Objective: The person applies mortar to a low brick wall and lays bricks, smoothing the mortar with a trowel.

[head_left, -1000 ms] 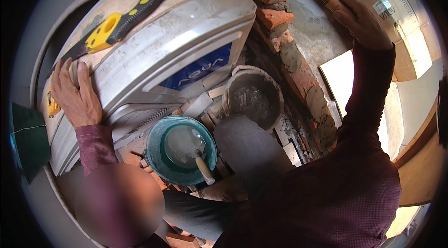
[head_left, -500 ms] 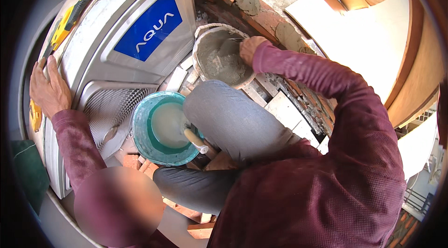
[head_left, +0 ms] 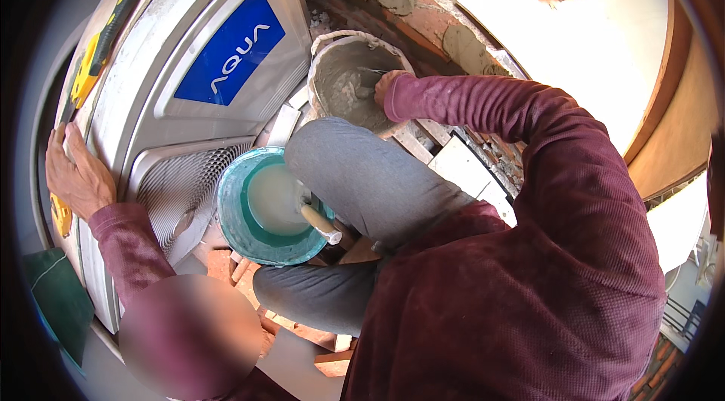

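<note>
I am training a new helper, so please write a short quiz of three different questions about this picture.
1. True or false: the right hand reaches into the grey mortar bucket.
2. What does the left hand rest on: A the white appliance casing, B the teal bowl, C a brick?
3. What lies in the teal bowl?

Key: 1 true. 2 A. 3 a tool with a pale handle, in whitish liquid.

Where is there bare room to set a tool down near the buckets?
The flat white appliance top, between the yellow-and-black level and its blue panel, is bare. The left hand rests at its edge. Crowded: the right hand fills the grey mortar bucket; the teal bucket presses against a knee; rubble lies between.
</note>
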The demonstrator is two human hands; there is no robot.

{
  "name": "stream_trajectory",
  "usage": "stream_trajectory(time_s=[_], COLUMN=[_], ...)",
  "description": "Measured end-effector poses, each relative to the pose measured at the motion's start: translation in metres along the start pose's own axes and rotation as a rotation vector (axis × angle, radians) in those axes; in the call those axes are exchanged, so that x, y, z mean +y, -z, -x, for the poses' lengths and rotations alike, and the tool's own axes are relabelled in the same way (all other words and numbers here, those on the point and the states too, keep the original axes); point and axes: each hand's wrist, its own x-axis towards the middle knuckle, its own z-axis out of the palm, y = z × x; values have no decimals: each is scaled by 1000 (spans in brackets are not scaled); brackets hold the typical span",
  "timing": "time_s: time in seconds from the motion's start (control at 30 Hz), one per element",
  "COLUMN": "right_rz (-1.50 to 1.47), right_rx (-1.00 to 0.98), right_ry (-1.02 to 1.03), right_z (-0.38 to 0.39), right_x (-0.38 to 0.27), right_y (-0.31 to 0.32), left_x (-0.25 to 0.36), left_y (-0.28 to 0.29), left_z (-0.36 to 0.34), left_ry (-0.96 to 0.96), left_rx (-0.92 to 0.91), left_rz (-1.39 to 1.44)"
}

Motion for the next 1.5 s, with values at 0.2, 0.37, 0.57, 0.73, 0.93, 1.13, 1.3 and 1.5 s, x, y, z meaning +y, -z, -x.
stream_trajectory(time_s=[0.2,0.37,0.57,0.73,0.93,1.13,1.3,1.5], right_rz=[-28,-98,322,-1101,-1751,-1946,-1768,-1210], right_rx=[-20,-114,215,-125,-131,61,375,972], right_ry=[119,286,822,170,143,104,28,-86], right_z=[5,-3,-23,17,56,124,190,161], right_x=[-3,16,24,45,45,50,99,183], right_y=[13,0,-38,-56,-102,-95,-6,123], left_x=[11,3,-2,-4,8,19,29,36], left_y=[6,4,2,3,8,17,17,14], left_z=[1,1,-3,2,2,4,8,6], left_ry=[-8,-7,-69,-25,35,39,76,123], left_rx=[-13,-39,-36,-40,-35,-12,-25,-8], left_rz=[-23,52,55,83,59,24,-4,-3])
